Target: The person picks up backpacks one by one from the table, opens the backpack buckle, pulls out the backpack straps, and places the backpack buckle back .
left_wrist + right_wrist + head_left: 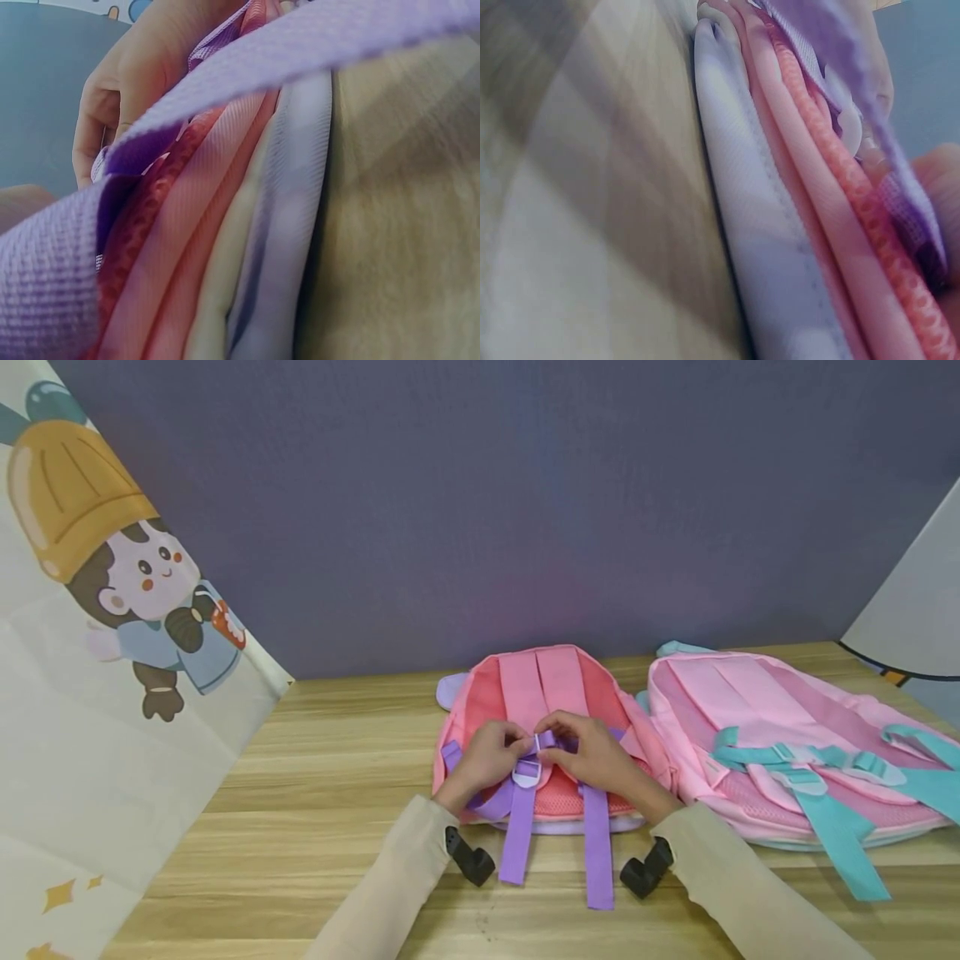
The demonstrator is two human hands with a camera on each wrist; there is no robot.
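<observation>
Sleeves and wrists: two beige sleeves come in from the near side, and a small black wrist device sits at each wrist.
Loose strap ends: two flat purple webbing tails run toward the person, past the bottom edge of the backpack.
White adjuster: a white plastic adjuster buckle lies just below the fingertips of the left hand, with one purple tail through it.
Left fingers: the fingers of the left hand are bent and close together; they pinch a narrow purple webbing strap from its left side.
Right fingers: the fingers of the right hand pinch the same strap from the right, thumb below and index finger above.
Between the fingertips: a small white slider on this strap is situated between the two hands.
Pink backpack: under both hands, a pink fabric backpack with coral mesh lies on the worktop, its strap side up. Two smooth pink shoulder straps go up its middle; its lower edge is lavender, with cream beside it, and the webbing has a fine woven texture.
Second backpack: at the right, just beside, lies a light pink backpack with turquoise webbing straps.
Behind: a dark grey-blue panel stands beyond the worktop.
</observation>
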